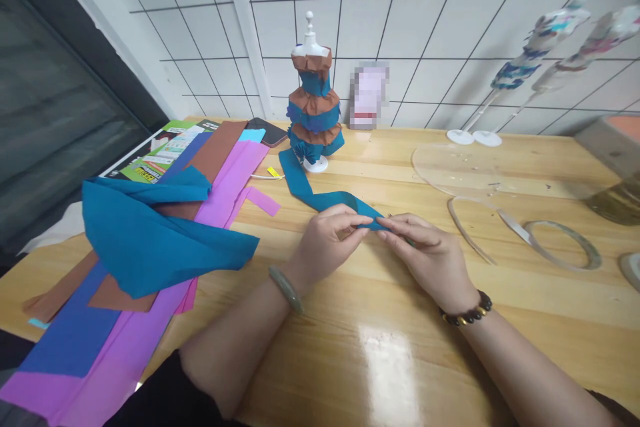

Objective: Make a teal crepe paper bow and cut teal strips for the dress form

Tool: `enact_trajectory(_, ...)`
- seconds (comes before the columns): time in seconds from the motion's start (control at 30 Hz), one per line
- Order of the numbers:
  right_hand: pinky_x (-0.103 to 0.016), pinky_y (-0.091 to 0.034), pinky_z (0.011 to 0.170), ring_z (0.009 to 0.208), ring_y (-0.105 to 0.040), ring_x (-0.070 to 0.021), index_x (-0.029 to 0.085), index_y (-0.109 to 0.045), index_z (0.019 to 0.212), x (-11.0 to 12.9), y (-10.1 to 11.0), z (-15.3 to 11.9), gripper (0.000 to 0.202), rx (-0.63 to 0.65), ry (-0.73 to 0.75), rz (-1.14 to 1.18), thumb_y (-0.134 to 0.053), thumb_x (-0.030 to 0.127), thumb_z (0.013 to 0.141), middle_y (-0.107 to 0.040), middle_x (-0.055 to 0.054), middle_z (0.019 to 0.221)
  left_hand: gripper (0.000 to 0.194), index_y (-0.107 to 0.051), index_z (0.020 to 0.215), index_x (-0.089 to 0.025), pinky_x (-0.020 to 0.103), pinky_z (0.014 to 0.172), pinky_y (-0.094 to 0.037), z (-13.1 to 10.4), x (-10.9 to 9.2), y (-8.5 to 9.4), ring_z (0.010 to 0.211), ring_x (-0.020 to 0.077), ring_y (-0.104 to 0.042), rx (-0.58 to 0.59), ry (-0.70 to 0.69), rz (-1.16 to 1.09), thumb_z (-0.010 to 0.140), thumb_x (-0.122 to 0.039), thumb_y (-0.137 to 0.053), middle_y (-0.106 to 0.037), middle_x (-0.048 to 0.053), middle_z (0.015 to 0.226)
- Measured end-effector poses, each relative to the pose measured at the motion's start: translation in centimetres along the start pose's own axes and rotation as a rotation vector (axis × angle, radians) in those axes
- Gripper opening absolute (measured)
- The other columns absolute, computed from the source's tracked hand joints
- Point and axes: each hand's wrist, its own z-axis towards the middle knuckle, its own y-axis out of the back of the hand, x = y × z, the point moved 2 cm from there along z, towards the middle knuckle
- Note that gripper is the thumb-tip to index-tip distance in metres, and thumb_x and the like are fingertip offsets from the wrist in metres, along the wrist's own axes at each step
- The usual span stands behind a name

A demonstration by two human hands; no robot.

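A long teal crepe paper strip (327, 200) runs from the foot of a small dress form to my fingers. My left hand (334, 235) pinches the strip near its right end. Just beside it, my right hand (425, 253) pinches the tip between thumb and fingers; the very end is hidden. Behind them the white mini dress form (310, 48) stands upright, dressed in tiers of brown and teal paper with some dark blue trim.
At left lies a pile of coloured paper, with a large teal sheet (165, 240) on top of purple paper (230, 180). A phone (267, 132) rests behind it. Clear tape (560, 247), a clear round sheet (450, 170) and two tilted dress forms (520, 70) are at right.
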Motion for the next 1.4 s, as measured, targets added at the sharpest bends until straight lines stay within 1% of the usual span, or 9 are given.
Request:
enact_trajectory(0.23, -0.033, -0.051, 0.070, 0.077, -0.063, -0.0185, 0.027, -0.070, 0.092, 0.08, 0.12, 0.13, 0.018, 0.034, 0.073, -0.100, -0.060, 0.022, 0.078, -0.068, -0.004, 0.084, 0.018, -0.066, 0.093, -0.016, 0.027, 0.072, -0.048, -0.10, 0.32, 0.05, 0.079, 0.0134, -0.057, 0.042, -0.044, 0.078, 0.079, -0.017, -0.054, -0.060, 0.005, 0.081)
enact_trajectory(0.37, -0.034, -0.050, 0.071, 0.078, -0.063, -0.0193, 0.026, -0.070, 0.090, 0.07, 0.25, 0.14, 0.016, 0.046, 0.101, -0.165, -0.059, 0.023, 0.079, -0.068, -0.005, 0.084, 0.017, -0.066, 0.092, -0.013, 0.027, 0.072, -0.048, -0.09, 0.39, 0.02, 0.078, 0.0138, -0.057, 0.055, -0.090, 0.119, 0.080, -0.016, -0.054, -0.060, 0.006, 0.079)
enact_trajectory(0.7, -0.033, -0.049, 0.070, 0.077, -0.062, -0.0183, 0.024, -0.066, 0.083, 0.15, 0.13, 0.09, 0.010, 0.041, 0.130, -0.205, -0.057, 0.020, 0.080, -0.066, -0.005, 0.081, 0.013, -0.066, 0.085, -0.013, 0.027, 0.071, -0.048, 0.06, 0.35, 0.04, 0.077, 0.0140, -0.057, 0.048, -0.091, 0.109, 0.080, -0.016, -0.054, -0.061, 0.007, 0.079)
enact_trajectory(0.87, -0.033, -0.048, 0.070, 0.075, -0.061, -0.0181, 0.022, -0.066, 0.079, 0.07, 0.21, 0.03, 0.006, 0.014, 0.091, -0.173, -0.060, 0.020, 0.077, -0.066, -0.004, 0.078, 0.009, -0.064, 0.081, -0.014, 0.027, 0.073, -0.047, 0.09, 0.32, 0.11, 0.077, 0.0136, -0.057, 0.047, -0.078, 0.095, 0.079, -0.016, -0.056, -0.062, 0.005, 0.077)
enact_trajectory(0.97, -0.031, -0.048, 0.069, 0.071, -0.060, -0.0167, 0.020, -0.066, 0.076, -0.08, 0.25, -0.04, 0.004, -0.004, 0.039, -0.145, -0.062, 0.021, 0.075, -0.066, -0.004, 0.078, 0.007, -0.064, 0.080, -0.015, 0.027, 0.073, -0.047, 0.05, 0.32, 0.17, 0.077, 0.0136, -0.057, 0.034, -0.055, 0.089, 0.078, -0.017, -0.057, -0.062, 0.004, 0.077)
enact_trajectory(1.1, -0.029, -0.051, 0.062, 0.063, -0.060, -0.0155, 0.018, -0.066, 0.084, -0.50, 0.07, -0.12, 0.014, -0.012, -0.081, -0.068, -0.064, 0.028, 0.074, -0.067, -0.004, 0.073, 0.008, -0.064, 0.081, -0.015, 0.027, 0.073, -0.047, -0.01, 0.36, 0.14, 0.078, 0.0139, -0.057, 0.031, -0.030, 0.075, 0.078, -0.017, -0.057, -0.062, 0.005, 0.078)
enact_trajectory(1.2, -0.030, -0.052, 0.061, 0.063, -0.062, -0.0162, 0.017, -0.066, 0.091, -0.78, -0.13, -0.13, 0.024, 0.000, -0.152, -0.005, -0.065, 0.032, 0.072, -0.069, -0.004, 0.072, 0.008, -0.064, 0.081, -0.015, 0.027, 0.073, -0.047, 0.01, 0.40, 0.10, 0.078, 0.0138, -0.057, 0.040, -0.025, 0.064, 0.079, -0.017, -0.057, -0.062, 0.005, 0.078)
enact_trajectory(1.3, -0.032, -0.053, 0.064, 0.064, -0.063, -0.0170, 0.017, -0.068, 0.090, -0.81, -0.17, -0.13, 0.026, 0.002, -0.198, 0.029, -0.067, 0.033, 0.069, -0.071, -0.004, 0.073, 0.008, -0.064, 0.080, -0.015, 0.027, 0.073, -0.047, 0.04, 0.41, 0.08, 0.078, 0.0136, -0.057, 0.045, -0.026, 0.052, 0.079, -0.017, -0.056, -0.062, 0.005, 0.078)
enact_trajectory(1.4, -0.033, -0.054, 0.066, 0.068, -0.065, -0.0186, 0.018, -0.071, 0.083, -0.58, -0.06, -0.11, 0.021, -0.008, -0.239, 0.047, -0.069, 0.033, 0.068, -0.072, -0.005, 0.076, 0.008, -0.064, 0.081, -0.015, 0.026, 0.073, -0.047, 0.04, 0.34, 0.12, 0.078, 0.0135, -0.057, 0.042, -0.011, 0.034, 0.078, -0.018, -0.057, -0.061, 0.005, 0.079)
